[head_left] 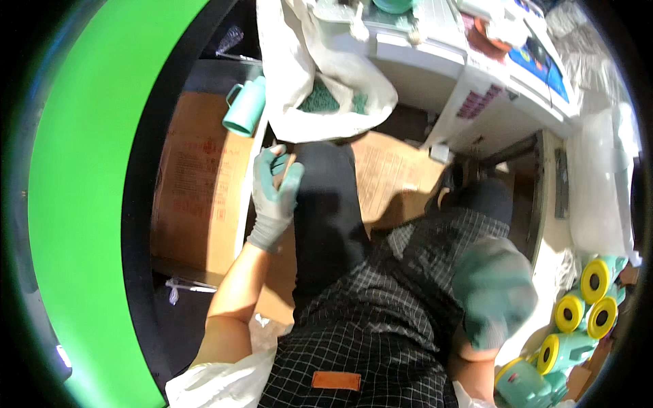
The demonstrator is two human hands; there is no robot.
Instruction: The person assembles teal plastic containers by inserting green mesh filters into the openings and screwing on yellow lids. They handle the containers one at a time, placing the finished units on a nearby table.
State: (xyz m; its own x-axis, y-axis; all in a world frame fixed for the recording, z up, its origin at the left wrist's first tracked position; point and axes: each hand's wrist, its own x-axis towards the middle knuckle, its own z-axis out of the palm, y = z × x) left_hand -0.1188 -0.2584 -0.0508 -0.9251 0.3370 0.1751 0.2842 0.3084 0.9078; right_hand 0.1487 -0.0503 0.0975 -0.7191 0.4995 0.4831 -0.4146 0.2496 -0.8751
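Note:
My left hand (275, 187), in a grey and green coated glove, is raised beside my left knee. Its thumb and fingers stand apart with nothing between them. Just beyond it, a mint-green jug (245, 109) with a loop handle lies tilted on the cardboard-covered surface (197, 163), apart from my fingers. My right hand (495, 289), gloved the same way, hovers over the right side of my lap. Motion blurs it, and its fingers cannot be made out. A white sack (326, 128), its mouth open, holds small green pieces (320, 98) in front of my knees.
A bright green curved panel (81, 204) runs along my left. Ahead stands a white machine or cabinet (422, 58) with items on top. Several teal containers with yellow rings (568, 313) are stacked at lower right, below a roll of clear plastic (598, 183). Cardboard (394, 173) covers the floor.

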